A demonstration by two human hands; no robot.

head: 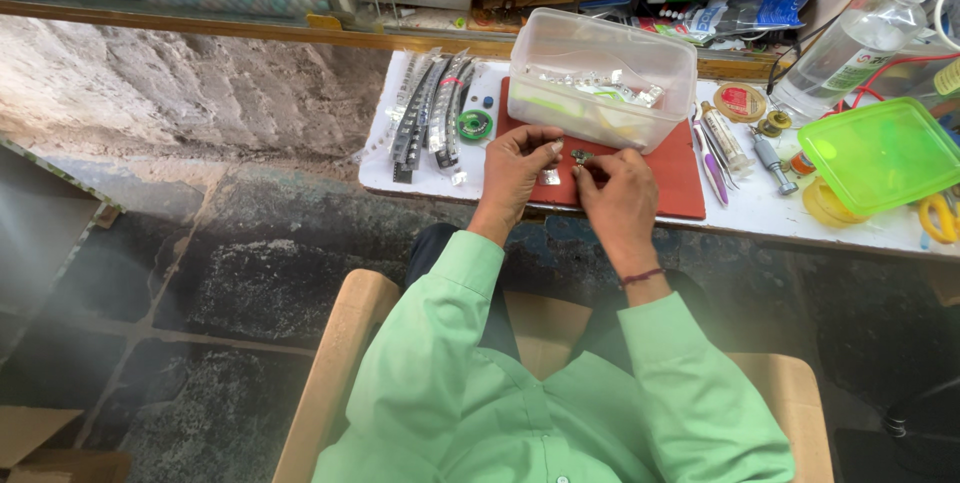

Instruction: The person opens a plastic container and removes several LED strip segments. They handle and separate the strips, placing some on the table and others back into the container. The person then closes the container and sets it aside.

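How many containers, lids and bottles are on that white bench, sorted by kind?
Clear plastic tub behind the left hand and right hand: 1
Green translucent plastic lid: 1
Clear spray bottle: 1
Small round red-topped tin: 1
Total: 4

Green lid (882, 154), clear spray bottle (858, 41), component strips (430, 109), green solder spool (474, 124), yellow scissors (940, 217)
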